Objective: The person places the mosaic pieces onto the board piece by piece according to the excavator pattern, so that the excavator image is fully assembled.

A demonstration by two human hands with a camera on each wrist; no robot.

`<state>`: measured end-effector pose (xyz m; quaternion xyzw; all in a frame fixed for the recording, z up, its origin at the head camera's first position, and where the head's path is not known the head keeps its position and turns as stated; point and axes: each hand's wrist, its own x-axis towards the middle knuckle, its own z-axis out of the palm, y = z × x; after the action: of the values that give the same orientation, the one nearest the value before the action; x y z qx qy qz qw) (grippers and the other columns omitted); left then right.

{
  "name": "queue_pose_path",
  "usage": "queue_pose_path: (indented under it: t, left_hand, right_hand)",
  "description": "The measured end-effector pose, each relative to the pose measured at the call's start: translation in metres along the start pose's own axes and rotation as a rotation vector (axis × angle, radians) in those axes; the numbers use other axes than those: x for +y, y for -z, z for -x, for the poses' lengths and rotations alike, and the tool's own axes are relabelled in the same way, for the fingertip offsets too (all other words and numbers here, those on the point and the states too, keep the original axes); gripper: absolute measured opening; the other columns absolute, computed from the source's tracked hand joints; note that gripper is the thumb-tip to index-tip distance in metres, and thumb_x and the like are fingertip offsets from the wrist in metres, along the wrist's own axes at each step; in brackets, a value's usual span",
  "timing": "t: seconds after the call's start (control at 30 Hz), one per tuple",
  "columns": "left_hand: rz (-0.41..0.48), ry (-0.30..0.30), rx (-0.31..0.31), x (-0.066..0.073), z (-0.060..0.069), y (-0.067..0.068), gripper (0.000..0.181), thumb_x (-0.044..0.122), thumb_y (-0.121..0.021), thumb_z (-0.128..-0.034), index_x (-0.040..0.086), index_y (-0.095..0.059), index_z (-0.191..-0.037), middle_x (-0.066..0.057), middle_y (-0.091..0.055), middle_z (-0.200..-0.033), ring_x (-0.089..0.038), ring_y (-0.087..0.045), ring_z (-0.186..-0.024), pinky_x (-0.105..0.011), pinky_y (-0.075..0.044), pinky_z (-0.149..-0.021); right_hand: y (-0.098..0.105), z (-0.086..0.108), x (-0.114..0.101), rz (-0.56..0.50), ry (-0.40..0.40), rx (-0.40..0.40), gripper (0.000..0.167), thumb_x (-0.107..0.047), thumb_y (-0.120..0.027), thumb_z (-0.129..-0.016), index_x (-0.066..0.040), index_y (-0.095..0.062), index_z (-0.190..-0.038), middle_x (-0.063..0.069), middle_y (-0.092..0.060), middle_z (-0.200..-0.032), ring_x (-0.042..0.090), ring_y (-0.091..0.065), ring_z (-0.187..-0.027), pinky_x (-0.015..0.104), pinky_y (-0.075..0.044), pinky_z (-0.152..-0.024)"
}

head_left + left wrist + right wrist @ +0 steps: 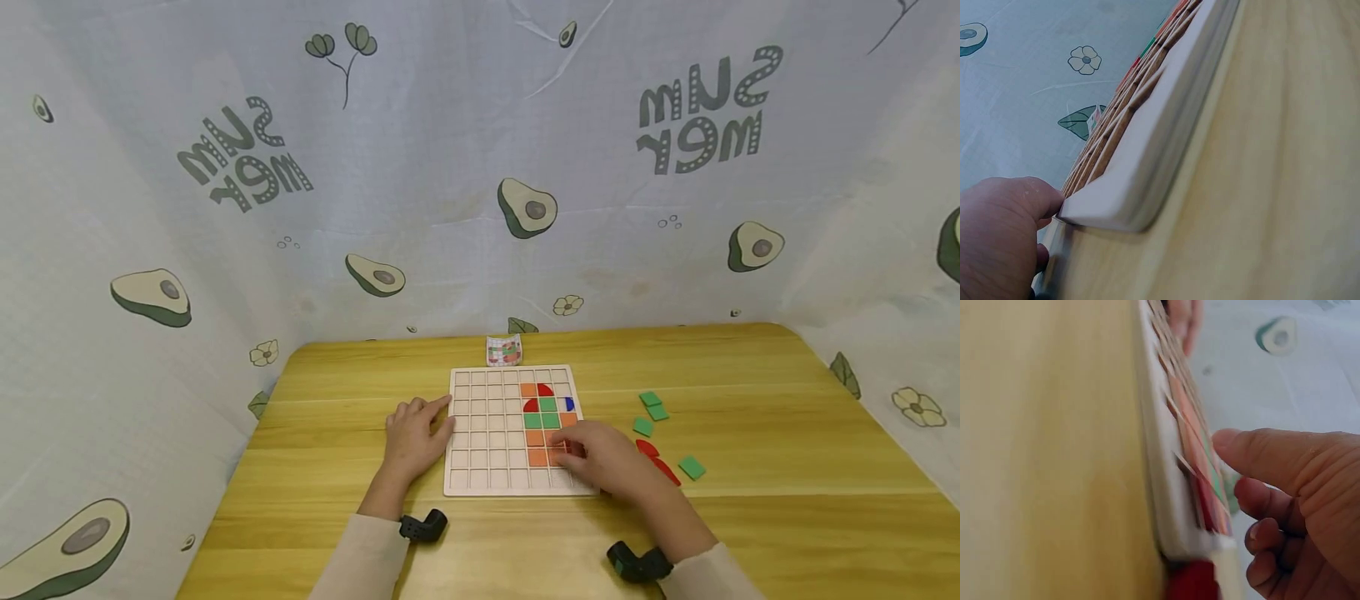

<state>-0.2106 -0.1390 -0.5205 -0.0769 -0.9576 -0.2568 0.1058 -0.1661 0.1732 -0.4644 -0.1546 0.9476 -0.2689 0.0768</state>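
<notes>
Fingers [1265, 535] look loose and empty on my left hand [414, 435] and right hand [609, 458], but brushing tiles [553, 455] at the board's [478, 431] four o'clock could unseat them.

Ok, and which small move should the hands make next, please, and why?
Probably lift the right hand off the board and reach for one of the loose red pieces. I see no piece between its thumb and fingers, these pieces lie close by, and many cells are bare. The left hand, touching the board's left edge, could steady it.
</notes>
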Motion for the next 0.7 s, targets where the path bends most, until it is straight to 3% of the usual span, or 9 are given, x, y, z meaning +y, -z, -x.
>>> queue_pose_path:
  t: [0.13, 0.27, 0.4, 0.57, 0.7]
  left_hand:
    - [-0.001, -0.004, 0.001, 0.000, -0.001, -0.001, 0.043, 0.041, -0.063, -0.0972, 0.026, -0.067, -0.137, 0.004, -0.058, -0.090, -0.016, -0.043, -0.085, -0.036, -0.030, -0.081]
    - [-0.002, -0.007, -0.001, 0.000, -0.001, -0.001, 0.043, 0.041, -0.063, -0.0973, 0.026, -0.067, -0.137, 0.003, -0.059, -0.091, -0.016, -0.044, -0.085, -0.037, -0.031, -0.081]
    - [-0.005, -0.005, -0.004, 0.001, -0.001, -0.001, 0.043, 0.041, -0.063, -0.0972, 0.026, -0.067, -0.137, 0.001, -0.061, -0.094, -0.017, -0.045, -0.086, -0.038, -0.032, -0.082]
    - [-0.006, -0.002, -0.002, 0.001, 0.000, 0.000, 0.043, 0.041, -0.063, -0.0972, 0.026, -0.067, -0.138, 0.000, -0.062, -0.095, -0.017, -0.045, -0.085, -0.038, -0.032, -0.081]
    - [-0.005, -0.003, 0.001, 0.001, 0.001, 0.000, 0.043, 0.041, -0.064, -0.0971, 0.026, -0.067, -0.137, 0.001, -0.061, -0.094, -0.017, -0.044, -0.085, -0.037, -0.031, -0.081]
  right_hand:
    - [0.022, 0.005, 0.024, -0.087, -0.068, -0.034, 0.025, -0.022, -0.071, -0.096, -0.014, -0.073, -0.120, -0.003, -0.056, -0.078, 0.014, -0.050, -0.067, 0.026, -0.042, -0.059]
    - [0.040, 0.016, 0.053, -0.102, -0.138, -0.035, 0.027, -0.021, -0.070, -0.096, -0.012, -0.071, -0.122, 0.000, -0.058, -0.084, 0.016, -0.051, -0.073, 0.029, -0.043, -0.064]
    - [0.053, 0.028, 0.076, -0.087, -0.203, -0.027, 0.022, -0.024, -0.071, -0.095, -0.009, -0.070, -0.112, 0.002, -0.058, -0.085, 0.018, -0.050, -0.075, 0.031, -0.043, -0.066]
    - [0.061, 0.035, 0.086, -0.062, -0.288, -0.037, 0.028, -0.035, -0.074, -0.092, -0.009, -0.066, -0.095, 0.002, -0.059, -0.082, 0.019, -0.050, -0.074, 0.033, -0.041, -0.064]
    - [0.059, 0.034, 0.083, -0.026, -0.310, -0.052, 0.032, -0.040, -0.076, -0.090, -0.010, -0.064, -0.086, 0.000, -0.055, -0.073, 0.018, -0.047, -0.068, 0.032, -0.038, -0.061]
